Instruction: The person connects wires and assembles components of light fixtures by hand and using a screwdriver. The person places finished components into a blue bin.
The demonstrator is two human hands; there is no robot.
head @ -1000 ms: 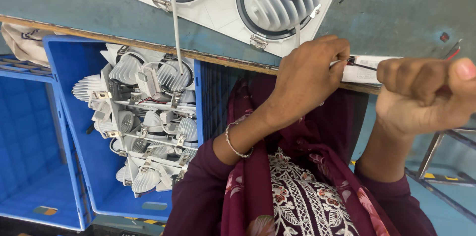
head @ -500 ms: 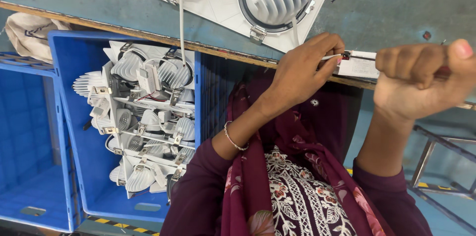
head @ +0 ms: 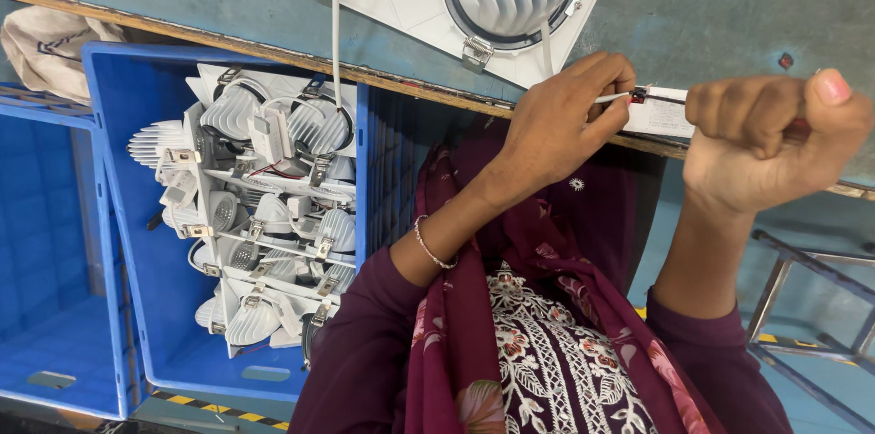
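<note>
Now the left hand (head: 556,129) still pinches the white wire (head: 612,98) at the table edge (head: 273,53), a little higher than before. Right hand (head: 766,138) stays clenched, probably on a red-handled tool (head: 798,126); the crate (head: 137,215) has shifted right.

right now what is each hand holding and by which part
The left hand pinches the white wire near its end, by the small connector. The right hand is a closed fist; what it grips is hidden.
</note>
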